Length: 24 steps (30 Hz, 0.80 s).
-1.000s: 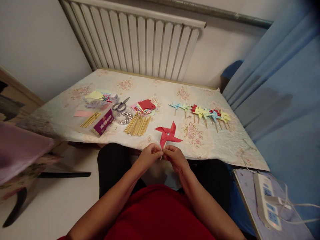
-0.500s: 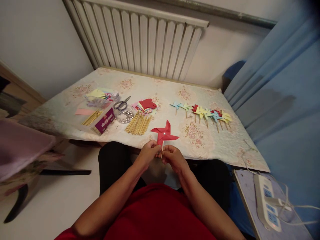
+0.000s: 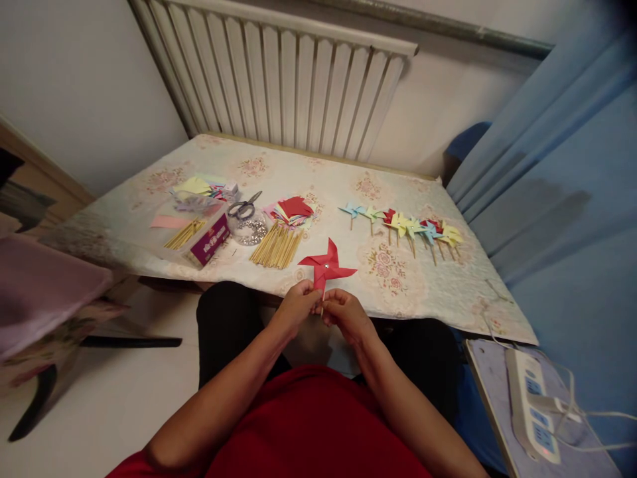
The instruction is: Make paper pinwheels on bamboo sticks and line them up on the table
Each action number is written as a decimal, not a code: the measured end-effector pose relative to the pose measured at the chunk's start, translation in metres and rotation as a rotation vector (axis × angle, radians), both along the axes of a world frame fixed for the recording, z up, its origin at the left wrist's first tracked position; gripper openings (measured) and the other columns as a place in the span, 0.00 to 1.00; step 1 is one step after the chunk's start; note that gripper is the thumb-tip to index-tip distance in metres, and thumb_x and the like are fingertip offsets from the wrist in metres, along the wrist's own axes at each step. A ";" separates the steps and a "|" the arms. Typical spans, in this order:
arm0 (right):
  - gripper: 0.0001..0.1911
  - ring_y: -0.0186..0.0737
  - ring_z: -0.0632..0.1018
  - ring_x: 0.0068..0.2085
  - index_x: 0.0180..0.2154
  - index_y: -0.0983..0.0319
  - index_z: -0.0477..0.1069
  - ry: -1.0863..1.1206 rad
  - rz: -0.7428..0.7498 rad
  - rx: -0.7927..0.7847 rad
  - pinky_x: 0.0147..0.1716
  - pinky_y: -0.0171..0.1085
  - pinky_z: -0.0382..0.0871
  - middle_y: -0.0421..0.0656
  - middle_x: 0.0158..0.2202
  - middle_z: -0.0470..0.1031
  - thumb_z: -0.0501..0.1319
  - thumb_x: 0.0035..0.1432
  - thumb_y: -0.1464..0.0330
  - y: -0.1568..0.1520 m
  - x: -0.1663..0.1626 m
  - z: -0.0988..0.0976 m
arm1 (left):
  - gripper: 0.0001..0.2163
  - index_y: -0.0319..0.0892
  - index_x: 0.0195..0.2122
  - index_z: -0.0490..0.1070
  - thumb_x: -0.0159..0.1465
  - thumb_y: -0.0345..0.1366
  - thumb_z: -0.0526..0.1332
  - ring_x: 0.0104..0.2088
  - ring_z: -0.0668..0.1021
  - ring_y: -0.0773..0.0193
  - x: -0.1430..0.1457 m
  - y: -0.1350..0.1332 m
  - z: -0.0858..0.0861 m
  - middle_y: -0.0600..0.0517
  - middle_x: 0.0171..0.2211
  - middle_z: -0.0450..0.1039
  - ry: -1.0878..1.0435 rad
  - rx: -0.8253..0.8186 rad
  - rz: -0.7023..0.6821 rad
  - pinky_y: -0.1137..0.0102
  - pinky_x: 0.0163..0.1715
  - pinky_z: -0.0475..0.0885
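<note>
A red paper pinwheel (image 3: 326, 265) on a thin wooden stick stands upright over the table's near edge. My left hand (image 3: 297, 307) and my right hand (image 3: 346, 313) are both closed on its stick, just below the paper. A bundle of wooden sticks (image 3: 277, 247) lies on the table ahead of my left hand. Behind it sits a stack of coloured cut papers (image 3: 291, 209). A row of several finished pinwheels (image 3: 404, 226) lies to the right.
Scissors (image 3: 243, 207) rest on a clear dish of beads (image 3: 249, 231). A purple box (image 3: 211, 237) with sticks and loose papers sits at the left. A radiator (image 3: 283, 73) stands behind the flowered table (image 3: 438, 285). A power strip (image 3: 530, 401) lies at lower right, a blue curtain (image 3: 572, 166) beside it.
The pinwheel and both hands have shifted slightly left and up in view since a second ago. Both hands keep their hold on the stick.
</note>
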State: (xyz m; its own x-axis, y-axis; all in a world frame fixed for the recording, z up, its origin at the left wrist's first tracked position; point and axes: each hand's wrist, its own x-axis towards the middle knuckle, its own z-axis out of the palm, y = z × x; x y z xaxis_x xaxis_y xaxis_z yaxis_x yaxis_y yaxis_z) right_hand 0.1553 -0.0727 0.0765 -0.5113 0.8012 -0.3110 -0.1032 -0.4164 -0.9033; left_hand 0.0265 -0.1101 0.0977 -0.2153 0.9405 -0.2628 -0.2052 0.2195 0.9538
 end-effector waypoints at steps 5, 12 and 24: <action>0.10 0.30 0.69 0.17 0.29 0.62 0.70 -0.008 0.009 -0.005 0.19 0.31 0.59 0.37 0.21 0.74 0.66 0.41 0.67 0.001 0.000 -0.001 | 0.07 0.42 0.23 0.59 0.53 0.34 0.59 0.18 0.65 0.73 0.001 0.000 -0.003 0.59 0.16 0.63 0.005 -0.012 -0.010 0.75 0.21 0.57; 0.11 0.30 0.70 0.19 0.29 0.62 0.70 -0.018 0.006 0.003 0.20 0.32 0.59 0.38 0.22 0.75 0.67 0.42 0.66 0.001 0.000 -0.003 | 0.07 0.42 0.23 0.60 0.53 0.35 0.59 0.17 0.65 0.73 0.001 0.000 -0.001 0.59 0.15 0.63 0.026 -0.006 -0.005 0.75 0.21 0.57; 0.12 0.30 0.69 0.18 0.29 0.62 0.69 -0.021 -0.012 -0.015 0.19 0.31 0.57 0.37 0.20 0.74 0.67 0.40 0.66 0.001 0.001 -0.004 | 0.10 0.42 0.24 0.60 0.54 0.38 0.62 0.17 0.66 0.72 0.000 -0.001 -0.004 0.59 0.15 0.64 -0.052 0.000 -0.006 0.74 0.21 0.58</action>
